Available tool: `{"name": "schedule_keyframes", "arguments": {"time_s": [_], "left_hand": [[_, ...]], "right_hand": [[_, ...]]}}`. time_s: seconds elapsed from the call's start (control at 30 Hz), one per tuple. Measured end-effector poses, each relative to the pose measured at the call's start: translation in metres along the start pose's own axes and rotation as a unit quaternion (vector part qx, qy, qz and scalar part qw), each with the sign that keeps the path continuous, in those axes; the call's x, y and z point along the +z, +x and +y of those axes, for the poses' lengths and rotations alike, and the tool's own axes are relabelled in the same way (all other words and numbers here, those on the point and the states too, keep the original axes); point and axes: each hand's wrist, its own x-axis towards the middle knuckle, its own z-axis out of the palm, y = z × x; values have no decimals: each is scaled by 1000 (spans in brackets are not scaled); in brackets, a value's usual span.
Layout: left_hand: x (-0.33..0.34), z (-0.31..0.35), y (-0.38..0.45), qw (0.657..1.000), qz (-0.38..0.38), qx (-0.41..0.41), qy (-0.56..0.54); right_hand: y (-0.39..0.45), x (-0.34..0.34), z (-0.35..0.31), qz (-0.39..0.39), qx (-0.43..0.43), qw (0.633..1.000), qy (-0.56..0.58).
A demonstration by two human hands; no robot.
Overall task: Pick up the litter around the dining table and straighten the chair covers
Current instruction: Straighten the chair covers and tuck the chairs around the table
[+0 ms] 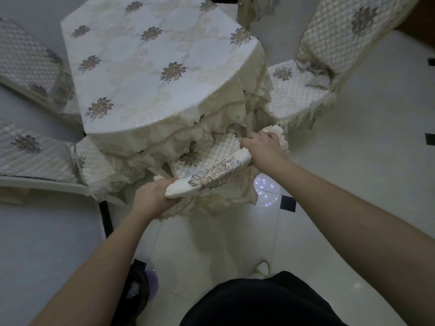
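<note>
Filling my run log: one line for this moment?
step: straightening chair cover | left hand: grips cover's left end | right hand: grips right end | chair at table

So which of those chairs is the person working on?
The nearest chair, tucked under the table's front edge: left hand and right hand grip its backrest cover. The other chairs stand untouched.

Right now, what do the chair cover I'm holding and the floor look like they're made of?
The chair cover, gripped by the left hand and right hand, looks like cream woven fabric with a slight satin sheen, floral embroidery and a lace frill. The floor looks like glossy pale tile, probably ceramic: it mirrors a light and shows joints.
</note>
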Motion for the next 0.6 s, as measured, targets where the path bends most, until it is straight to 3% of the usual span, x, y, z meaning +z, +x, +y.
{"name": "schedule_keyframes", "arguments": {"time_s": [0.43, 0.6], "left_hand": [[1, 17, 4, 999, -14, 5, 38], [3, 12, 2, 1000, -26, 0, 0]], "right_hand": [[1, -11, 13, -1, -9, 1000, 0], [2, -7, 12, 4, -7, 1000, 2]]}}
